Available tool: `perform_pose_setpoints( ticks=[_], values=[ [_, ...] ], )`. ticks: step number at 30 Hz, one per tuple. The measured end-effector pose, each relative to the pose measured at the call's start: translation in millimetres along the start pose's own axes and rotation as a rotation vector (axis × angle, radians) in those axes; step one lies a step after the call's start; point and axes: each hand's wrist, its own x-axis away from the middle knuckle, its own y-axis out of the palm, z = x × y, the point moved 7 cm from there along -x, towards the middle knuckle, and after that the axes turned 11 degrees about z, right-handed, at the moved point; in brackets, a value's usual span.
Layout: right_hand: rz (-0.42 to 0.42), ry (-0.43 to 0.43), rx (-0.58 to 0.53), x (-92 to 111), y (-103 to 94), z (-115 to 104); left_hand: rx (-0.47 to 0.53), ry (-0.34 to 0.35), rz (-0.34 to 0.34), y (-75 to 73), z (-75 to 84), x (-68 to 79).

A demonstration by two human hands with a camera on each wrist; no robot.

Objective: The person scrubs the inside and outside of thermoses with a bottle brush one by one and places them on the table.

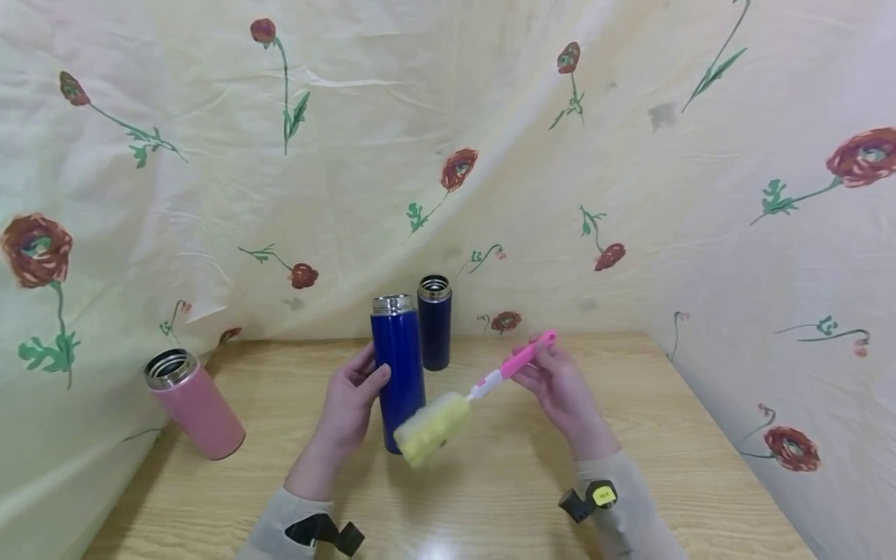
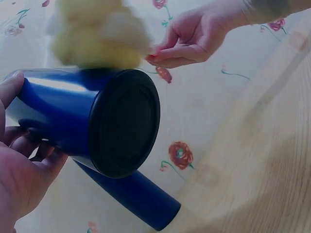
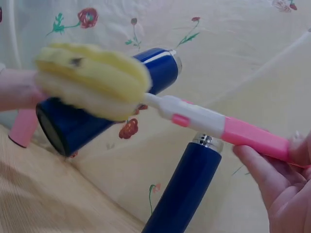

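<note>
My left hand point(image 1: 353, 393) grips a bright blue vacuum flask point(image 1: 399, 365) without a lid, its steel neck up and the body slightly tilted. In the left wrist view the black base of this flask faces the camera. My right hand point(image 1: 560, 385) holds a bottle brush by its pink end, with the pink and white handle point(image 3: 214, 124) running down to the left. The yellow sponge head point(image 1: 434, 428) overlaps the lower part of the blue flask in the head view. It looks blurred and has a small dark spot point(image 3: 76, 61) in the right wrist view.
Behind the blue flask stands a dark navy flask point(image 1: 435, 327), also open at the top. A pink flask point(image 1: 196, 404) without a lid is at the left of the wooden table point(image 1: 504, 498). Flower-printed cloth point(image 1: 364, 171) hangs behind and along the sides.
</note>
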Motion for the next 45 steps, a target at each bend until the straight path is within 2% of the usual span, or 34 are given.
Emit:
perform_pose_setpoints(
  ticks=[5,9,12,17,20,23,28,35,39,45],
  values=[
    [-0.029,-0.006,0.159,-0.2,1.4,3.5,0.003,-0.006,0.006,-0.1,2.9,-1.6],
    [-0.033,-0.012,0.148,-0.3,1.7,2.3,0.0,0.003,-0.041,1.8,1.2,-1.3],
    [-0.005,-0.013,0.013,-1.7,-1.7,-1.0,-0.011,0.001,-0.099,4.9,-2.9,0.2],
    [0.08,0.031,-0.373,-3.3,-12.1,-6.9,-0.033,-0.018,-0.18,12.3,-9.9,5.4],
    [0.141,0.061,-0.554,-2.4,-14.9,-10.5,-0.049,-0.035,-0.201,16.1,-13.6,7.5],
    [0.191,0.064,-0.66,-0.6,-16.0,-13.3,-0.071,-0.051,-0.205,18.7,-15.8,9.3],
    [0.234,0.031,-0.688,4.3,-14.1,-16.3,-0.103,-0.069,-0.197,19.7,-19.0,10.6],
    [0.288,0.009,-0.664,8.5,-10.2,-19.3,-0.241,-0.08,-0.125,15.0,-21.5,7.9],
    [0.309,-0.02,-0.682,10.2,-10.6,-22.7,-0.259,-0.084,-0.104,14.8,-21.1,7.2],
    [0.3,-0.007,-0.649,11.0,-10.9,-20.1,-0.261,-0.082,-0.092,14.1,-21.7,8.3]
  ],
)
